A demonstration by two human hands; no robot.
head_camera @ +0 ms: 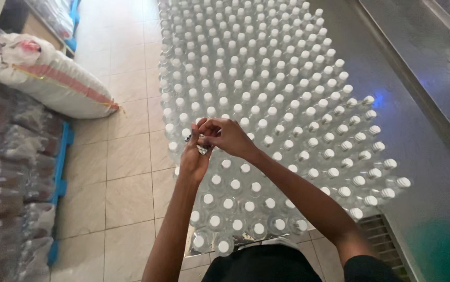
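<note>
Head view, looking down over a dense field of clear plastic bottles [267, 99] with white caps, standing upright in packed rows. The block runs from top centre of the frame down to the lower middle, ending just in front of the person's dark-clothed body.

Both hands meet at centre frame, above the near-left part of the bottle block. Left hand [193, 159] comes up from the bottom of the frame, palm partly toward the camera, fingers curled inward. Right hand [228, 137] reaches in from the lower right, wrist bent, fingers bunched together and bent down toward the left hand. Between them sits a small dark-and-silvery item [202, 149], pinched by the fingertips of both hands. Too small and blurred to say what kind of thing it is. Hands touch or nearly touch at the fingertips.

Left of the bottles: pale tiled floor [125, 172]. Upper left: a stuffed white sack [52, 78] with a reddish band lying on its side. Along the left edge: stacked shrink-wrapped packs [10, 172] resting on a blue pallet [60, 183]. Right side: a grey metal surface [423, 172] running diagonally, with a slotted grate [384, 237] at lower right beside the bottles.
</note>
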